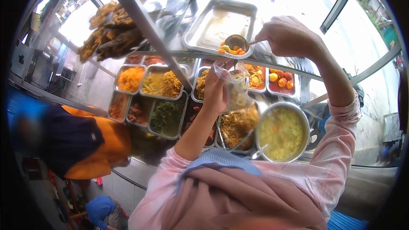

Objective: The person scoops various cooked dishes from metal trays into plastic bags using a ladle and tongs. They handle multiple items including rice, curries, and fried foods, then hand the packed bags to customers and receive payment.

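Observation:
My right hand [289, 36] grips the handle of a metal ladle [237, 42], whose bowl rests low in a large steel tray [220, 22] on the upper glass shelf. Orange and pale vegetable pieces [227, 49] lie in and beside the bowl, at the tray's near edge. Just below the shelf, my left hand [217, 86] holds a clear plastic bag [238, 94] by its top. The bag has pale food in it and hangs over trays of noodles. Nearby on the lower right stands a round steel pot [282, 131] of yellow vegetable soup.
Fried food [115, 35] is piled at the upper left. A slanting metal frame bar [150, 22] crosses the display case. Lower trays hold noodles [238, 126], greens [167, 118] and eggs in red sauce [281, 81]. A person in dark and orange clothing [86, 140] is at left; another in blue [100, 209] is lower left.

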